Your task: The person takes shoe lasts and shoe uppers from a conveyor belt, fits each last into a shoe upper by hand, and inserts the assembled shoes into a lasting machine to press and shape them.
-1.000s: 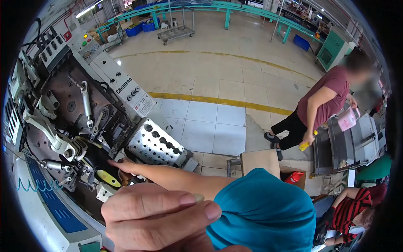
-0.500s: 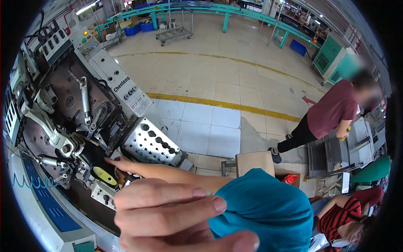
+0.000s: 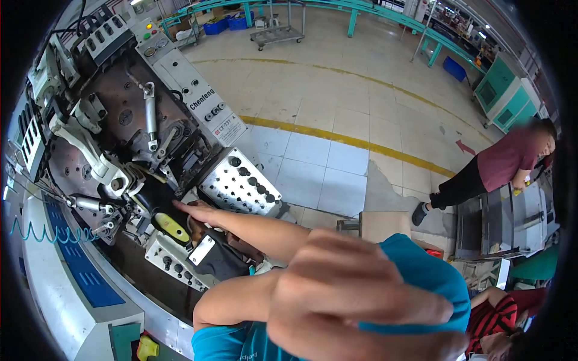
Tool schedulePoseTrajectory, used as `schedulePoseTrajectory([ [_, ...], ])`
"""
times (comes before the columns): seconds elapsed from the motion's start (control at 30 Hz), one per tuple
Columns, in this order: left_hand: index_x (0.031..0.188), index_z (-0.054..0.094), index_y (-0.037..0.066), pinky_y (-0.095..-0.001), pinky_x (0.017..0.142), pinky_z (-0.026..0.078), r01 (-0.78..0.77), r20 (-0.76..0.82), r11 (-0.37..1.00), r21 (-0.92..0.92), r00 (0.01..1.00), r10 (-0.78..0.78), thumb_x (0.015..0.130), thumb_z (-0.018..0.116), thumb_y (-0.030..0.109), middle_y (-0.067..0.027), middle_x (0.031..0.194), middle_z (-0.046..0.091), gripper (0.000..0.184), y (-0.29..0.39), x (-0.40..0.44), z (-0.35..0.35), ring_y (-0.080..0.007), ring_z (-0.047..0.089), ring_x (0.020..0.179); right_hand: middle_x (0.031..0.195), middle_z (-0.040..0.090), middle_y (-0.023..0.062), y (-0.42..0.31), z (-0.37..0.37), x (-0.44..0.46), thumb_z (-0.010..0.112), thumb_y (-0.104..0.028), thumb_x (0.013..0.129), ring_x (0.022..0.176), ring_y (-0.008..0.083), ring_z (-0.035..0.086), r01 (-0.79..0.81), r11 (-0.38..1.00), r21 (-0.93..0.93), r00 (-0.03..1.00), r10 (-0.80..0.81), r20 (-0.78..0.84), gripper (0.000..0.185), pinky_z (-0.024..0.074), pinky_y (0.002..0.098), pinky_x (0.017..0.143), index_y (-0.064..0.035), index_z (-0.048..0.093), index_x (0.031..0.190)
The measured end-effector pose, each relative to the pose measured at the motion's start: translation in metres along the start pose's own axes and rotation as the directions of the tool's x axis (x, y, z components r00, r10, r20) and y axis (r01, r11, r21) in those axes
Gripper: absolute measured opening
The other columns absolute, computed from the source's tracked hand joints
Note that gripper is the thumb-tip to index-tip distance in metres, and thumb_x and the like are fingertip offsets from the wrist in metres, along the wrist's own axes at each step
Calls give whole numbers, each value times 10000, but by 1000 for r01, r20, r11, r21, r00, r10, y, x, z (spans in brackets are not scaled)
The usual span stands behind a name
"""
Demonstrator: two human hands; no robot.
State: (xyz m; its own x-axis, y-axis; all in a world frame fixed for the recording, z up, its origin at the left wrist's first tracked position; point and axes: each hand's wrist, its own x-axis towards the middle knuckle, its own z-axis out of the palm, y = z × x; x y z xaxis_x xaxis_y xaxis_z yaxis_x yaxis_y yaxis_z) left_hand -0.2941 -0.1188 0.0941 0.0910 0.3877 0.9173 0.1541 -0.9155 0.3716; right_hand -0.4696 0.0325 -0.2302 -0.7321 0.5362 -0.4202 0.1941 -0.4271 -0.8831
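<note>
A black shoe upper on a yellow-green shoe last sits among the arms and clamps of a lasting machine. My right hand reaches in and grips the upper's side near the last, its thumb side resting on the black material; some fingers are hidden. Close to the camera, my left hand is large and blurred. Its fingers are loosely curled, thumb and forefinger tips slightly apart, and I see nothing between them.
A knobbed control panel stands beside the shoe, with a second knobbed panel nearer. A person in a maroon shirt works at a metal cabinet on the right. Another person wears a striped shirt. A yellow object lies at bottom left.
My left hand has moved right across the view, uncovering my forearm and the lower panel. My right hand stays at the shoe. The whole scene has shifted right as the camera turned.
</note>
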Motion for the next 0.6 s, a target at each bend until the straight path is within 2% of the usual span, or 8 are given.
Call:
schedulePoseTrajectory([
  [0.1,1147,615,48,-286,473,540,-38,9,996,-77,999,39,1000,568,271,-128,748,715,271,-9,-1,4,-220,644,510,1359,602,188,-26,-3,-23,594,-747,867,1267,235,549,91,994,53,989,-96,108,914,428,363,1071,38,605,1335],
  [0.2,1142,610,41,-286,475,540,-73,14,974,-214,997,78,1000,567,266,-132,735,713,270,-18,0,22,-221,644,505,1469,525,160,-46,0,-25,658,-723,839,1350,271,485,205,966,155,965,-226,131,929,385,377,1129,-42,519,1455],
  [0.23,1186,575,47,-284,418,520,-108,-16,989,-101,994,107,1054,474,310,-128,718,699,311,-23,-16,12,-220,634,485,1485,508,158,-73,3,-60,658,-721,844,1357,268,487,193,973,123,981,-196,13,925,370,405,1144,-69,493,1480],
  [0.27,1096,620,62,-317,627,576,124,16,991,-44,992,-124,1015,572,309,-172,779,729,264,-18,-48,-19,-237,707,615,1509,480,173,-81,-12,-89,632,-723,863,1424,271,413,-142,939,312,932,20,362,916,322,442,1176,-88,466,1502],
  [0.33,1170,583,32,-310,585,562,270,-233,953,137,944,-234,1051,509,370,-169,753,700,366,-15,-102,-42,-229,682,623,1572,408,171,-77,-18,-87,604,-758,855,1494,267,300,-353,864,360,835,118,537,940,258,456,1205,-100,460,1510],
  [0.4,1211,543,-18,-288,535,532,456,-429,877,151,830,-357,1069,481,354,-160,764,677,403,-14,-157,-72,-206,652,639,1452,550,139,-44,-1,-25,587,-795,835,1325,334,524,16,976,216,917,-100,386,952,435,485,1085,-92,484,1468],
  [0.53,1229,542,-34,-224,613,516,746,-635,666,-5,512,-578,1096,421,313,-112,796,648,391,-6,-218,-115,-142,584,609,1688,164,136,-51,-2,-26,568,-799,844,1567,248,72,-14,990,140,953,-29,300,1034,107,422,1245,-89,358,1566],
  [0.6,1272,531,-25,-211,587,479,798,-747,601,-38,376,-548,1074,495,344,-81,765,621,421,0,-232,-122,-121,565,576,1703,72,128,-47,-7,-21,566,-814,831,1567,317,17,91,988,126,912,-134,388,1085,39,445,1246,-104,276,1599],
])
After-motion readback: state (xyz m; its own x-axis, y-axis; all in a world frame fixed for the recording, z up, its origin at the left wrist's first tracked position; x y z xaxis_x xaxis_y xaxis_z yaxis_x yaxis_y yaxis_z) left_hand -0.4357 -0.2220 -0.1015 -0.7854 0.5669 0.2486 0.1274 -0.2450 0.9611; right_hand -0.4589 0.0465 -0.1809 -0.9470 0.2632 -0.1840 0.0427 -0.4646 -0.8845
